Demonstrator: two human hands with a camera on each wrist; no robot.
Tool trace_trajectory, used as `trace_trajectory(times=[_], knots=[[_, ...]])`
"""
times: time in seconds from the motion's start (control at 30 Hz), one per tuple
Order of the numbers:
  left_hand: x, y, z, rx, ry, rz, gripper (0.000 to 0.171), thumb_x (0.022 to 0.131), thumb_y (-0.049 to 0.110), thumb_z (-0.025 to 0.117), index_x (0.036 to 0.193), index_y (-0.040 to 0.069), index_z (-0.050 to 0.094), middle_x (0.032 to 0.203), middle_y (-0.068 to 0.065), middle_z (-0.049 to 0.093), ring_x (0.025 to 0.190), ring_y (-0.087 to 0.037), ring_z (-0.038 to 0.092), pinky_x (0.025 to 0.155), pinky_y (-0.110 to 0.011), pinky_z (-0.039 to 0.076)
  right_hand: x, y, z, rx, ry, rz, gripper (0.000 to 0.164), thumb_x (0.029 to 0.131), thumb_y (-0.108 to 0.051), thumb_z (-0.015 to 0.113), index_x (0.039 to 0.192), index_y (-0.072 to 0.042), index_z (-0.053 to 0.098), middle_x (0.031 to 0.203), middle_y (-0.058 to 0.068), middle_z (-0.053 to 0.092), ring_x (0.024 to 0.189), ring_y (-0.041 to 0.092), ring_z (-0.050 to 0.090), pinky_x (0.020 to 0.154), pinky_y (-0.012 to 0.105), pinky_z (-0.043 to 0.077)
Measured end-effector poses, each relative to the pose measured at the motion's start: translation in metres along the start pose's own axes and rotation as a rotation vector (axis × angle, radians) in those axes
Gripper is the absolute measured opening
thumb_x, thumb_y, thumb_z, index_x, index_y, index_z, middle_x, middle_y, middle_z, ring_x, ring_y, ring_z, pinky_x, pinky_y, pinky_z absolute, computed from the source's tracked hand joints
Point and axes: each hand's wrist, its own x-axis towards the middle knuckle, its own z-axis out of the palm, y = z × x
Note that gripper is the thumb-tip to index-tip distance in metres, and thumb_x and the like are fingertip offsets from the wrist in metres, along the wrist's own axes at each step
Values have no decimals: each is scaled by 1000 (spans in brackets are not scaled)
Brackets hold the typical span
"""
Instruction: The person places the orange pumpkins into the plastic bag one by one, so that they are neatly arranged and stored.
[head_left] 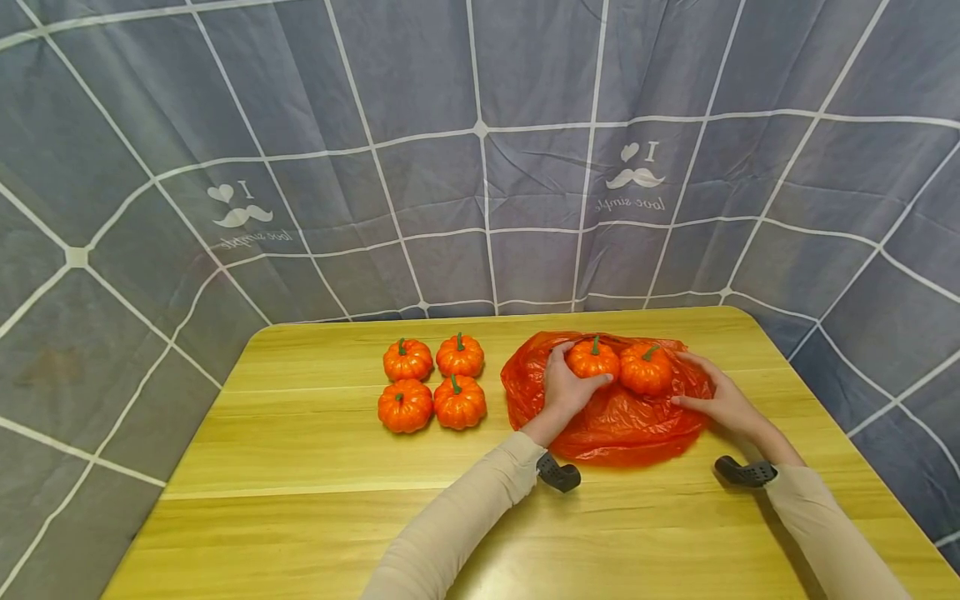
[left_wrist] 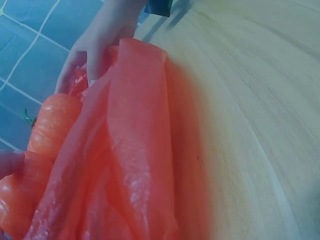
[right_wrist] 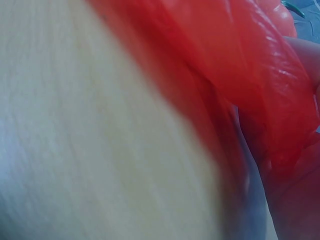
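Clasping a pumpkin (head_left: 595, 362) is the left hand (head_left: 566, 387), while the right hand (head_left: 724, 402) touches the red bag (head_left: 630, 427), its grip unclear.

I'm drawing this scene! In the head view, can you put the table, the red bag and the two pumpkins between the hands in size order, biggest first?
1. Table
2. Red bag
3. Left pumpkin and right pumpkin: they look alike, so not ranked.

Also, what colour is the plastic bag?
Red. The plastic bag shows best in the head view.
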Motion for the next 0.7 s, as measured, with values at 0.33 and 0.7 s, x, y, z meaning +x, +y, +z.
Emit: trace_trajectory(times=[0.33,0.7], knots=[[-1,-6,0,4,-4,19,76,67,22,88,130,8,49,126,-11,56,115,-29,54,100,-41,44,0,2,0,0,6,-14,72,82,-4,73,143,1,34,136,-13,41,113,-20,37,90,-1,33],[-1,-7,2,38,-14,24,74,67,24,88,131,14,54,117,-12,51,107,-28,53,96,-41,47,0,1,0,6,5,-10,73,82,-4,73,144,0,35,137,-13,41,113,-19,38,90,-1,34]])
